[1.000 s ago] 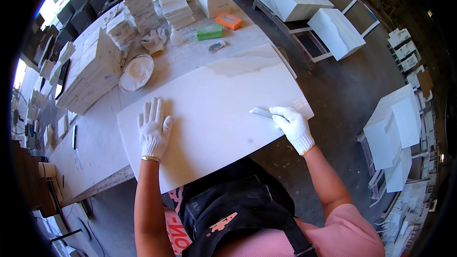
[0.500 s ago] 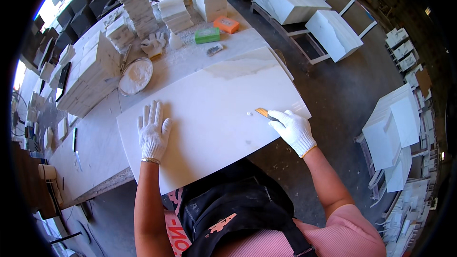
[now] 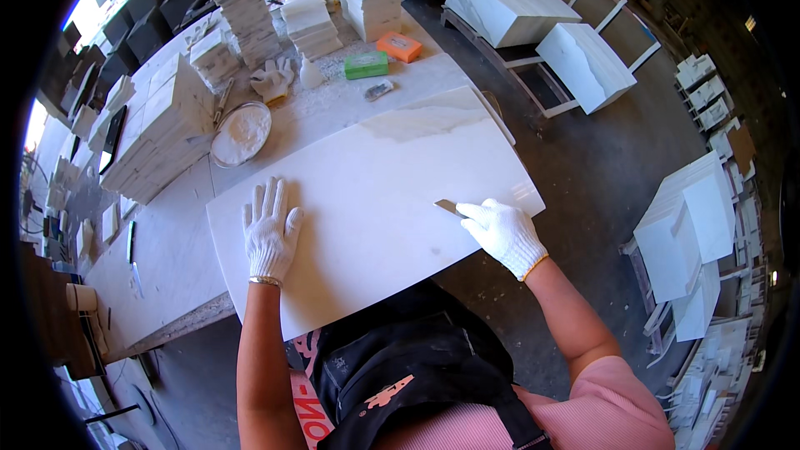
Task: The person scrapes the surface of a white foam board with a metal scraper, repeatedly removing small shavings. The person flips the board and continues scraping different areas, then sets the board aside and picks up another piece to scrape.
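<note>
A polished white marble slab (image 3: 375, 200) with grey veining lies in front of me, its near edge overhanging the table. My left hand (image 3: 269, 229), in a white knit glove, rests flat on the slab's left part with fingers stretched out. Over the right part, my right hand (image 3: 505, 233), gloved alike, pinches a small flat metal blade (image 3: 444, 206). The blade's tip points left and lies at or just above the slab. Its rear end is hidden in my fingers.
Beyond the slab stand a round dish of white powder (image 3: 241, 133), a spare glove (image 3: 273, 79), a green box (image 3: 366, 65) and an orange box (image 3: 399, 46). Stacked marble tiles (image 3: 158, 133) rise at the left. White stone blocks (image 3: 510, 8) sit on frames at the right.
My right hand has shifted slightly left and turned the blade, which looked orange and now looks grey. The white speck beside it no longer shows. My left hand stays put.
</note>
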`<control>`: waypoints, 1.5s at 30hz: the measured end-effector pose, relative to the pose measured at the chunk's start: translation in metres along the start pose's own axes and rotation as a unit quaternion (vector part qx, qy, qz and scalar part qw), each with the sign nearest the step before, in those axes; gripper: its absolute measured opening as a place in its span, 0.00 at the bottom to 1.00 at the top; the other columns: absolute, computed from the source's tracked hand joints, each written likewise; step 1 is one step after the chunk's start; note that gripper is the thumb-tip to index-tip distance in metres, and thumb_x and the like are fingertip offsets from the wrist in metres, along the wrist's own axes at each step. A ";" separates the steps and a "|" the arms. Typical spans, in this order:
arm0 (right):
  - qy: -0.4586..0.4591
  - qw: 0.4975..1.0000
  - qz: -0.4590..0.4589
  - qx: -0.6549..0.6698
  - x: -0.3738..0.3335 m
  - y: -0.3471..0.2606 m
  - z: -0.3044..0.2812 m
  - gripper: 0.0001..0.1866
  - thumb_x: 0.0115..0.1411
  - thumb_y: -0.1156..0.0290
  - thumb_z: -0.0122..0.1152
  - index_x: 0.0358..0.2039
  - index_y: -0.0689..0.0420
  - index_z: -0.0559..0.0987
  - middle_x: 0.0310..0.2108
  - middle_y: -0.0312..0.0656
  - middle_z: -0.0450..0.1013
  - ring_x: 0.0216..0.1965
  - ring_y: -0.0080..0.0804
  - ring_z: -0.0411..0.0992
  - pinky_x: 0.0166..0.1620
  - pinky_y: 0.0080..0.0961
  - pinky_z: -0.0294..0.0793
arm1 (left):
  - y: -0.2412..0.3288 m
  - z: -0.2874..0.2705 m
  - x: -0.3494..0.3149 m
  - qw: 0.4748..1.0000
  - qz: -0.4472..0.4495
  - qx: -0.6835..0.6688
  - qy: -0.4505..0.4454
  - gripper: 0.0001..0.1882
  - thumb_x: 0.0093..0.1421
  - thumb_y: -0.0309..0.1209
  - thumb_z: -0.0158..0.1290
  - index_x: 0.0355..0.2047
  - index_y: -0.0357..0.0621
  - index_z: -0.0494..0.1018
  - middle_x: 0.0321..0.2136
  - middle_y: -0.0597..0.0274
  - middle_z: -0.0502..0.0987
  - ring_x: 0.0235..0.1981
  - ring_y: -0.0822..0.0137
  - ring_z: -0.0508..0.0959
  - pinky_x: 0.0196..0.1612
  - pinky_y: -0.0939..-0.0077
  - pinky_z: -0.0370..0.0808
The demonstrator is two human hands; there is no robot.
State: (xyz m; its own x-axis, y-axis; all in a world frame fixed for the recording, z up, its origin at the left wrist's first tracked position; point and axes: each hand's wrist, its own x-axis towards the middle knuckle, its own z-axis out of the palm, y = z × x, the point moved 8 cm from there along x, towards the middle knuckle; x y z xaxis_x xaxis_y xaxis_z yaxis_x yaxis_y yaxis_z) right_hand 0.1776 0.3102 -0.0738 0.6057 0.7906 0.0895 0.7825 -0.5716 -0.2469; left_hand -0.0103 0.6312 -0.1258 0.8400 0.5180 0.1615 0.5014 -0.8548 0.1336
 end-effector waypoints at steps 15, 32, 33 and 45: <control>0.023 0.999 -0.002 0.044 -0.016 0.002 -0.010 0.13 0.61 0.58 0.59 0.45 0.45 0.82 0.29 0.42 0.76 0.30 0.45 0.76 0.32 0.41 0.75 | 0.000 -0.003 -0.001 1.000 -0.001 0.000 0.008 0.33 0.68 0.52 0.41 0.69 0.51 0.59 0.70 0.58 0.56 0.71 0.49 0.54 0.70 0.47 0.48; 0.039 0.999 -0.002 0.035 -0.004 0.000 -0.010 0.14 0.61 0.58 0.60 0.46 0.44 0.82 0.29 0.42 0.75 0.29 0.44 0.76 0.32 0.41 0.75 | -0.001 -0.001 -0.001 1.000 -0.001 -0.004 0.015 0.33 0.68 0.52 0.40 0.69 0.51 0.59 0.70 0.58 0.56 0.71 0.49 0.54 0.70 0.47 0.48; 0.045 0.998 -0.004 0.042 -0.002 -0.001 -0.010 0.14 0.61 0.58 0.59 0.46 0.43 0.82 0.29 0.42 0.75 0.30 0.45 0.76 0.32 0.42 0.75 | -0.001 -0.002 -0.001 1.000 -0.003 -0.005 0.015 0.33 0.68 0.52 0.40 0.69 0.51 0.59 0.70 0.58 0.56 0.71 0.49 0.54 0.70 0.47 0.48; -0.026 1.000 0.005 0.002 -0.009 -0.003 -0.002 0.14 0.62 0.58 0.58 0.47 0.43 0.82 0.31 0.45 0.76 0.31 0.47 0.77 0.33 0.44 0.76 | 0.001 -0.005 -0.001 1.000 0.002 -0.007 0.021 0.33 0.68 0.52 0.41 0.68 0.48 0.59 0.70 0.56 0.57 0.70 0.47 0.55 0.70 0.46 0.49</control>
State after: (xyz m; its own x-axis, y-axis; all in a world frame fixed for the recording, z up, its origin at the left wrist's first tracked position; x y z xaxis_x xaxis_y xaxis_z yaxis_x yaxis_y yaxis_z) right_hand 0.1705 0.3041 -0.0720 0.6045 0.7957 0.0374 0.7764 -0.5779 -0.2515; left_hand -0.0116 0.6302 -0.1211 0.8329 0.5151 0.2023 0.4946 -0.8568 0.1454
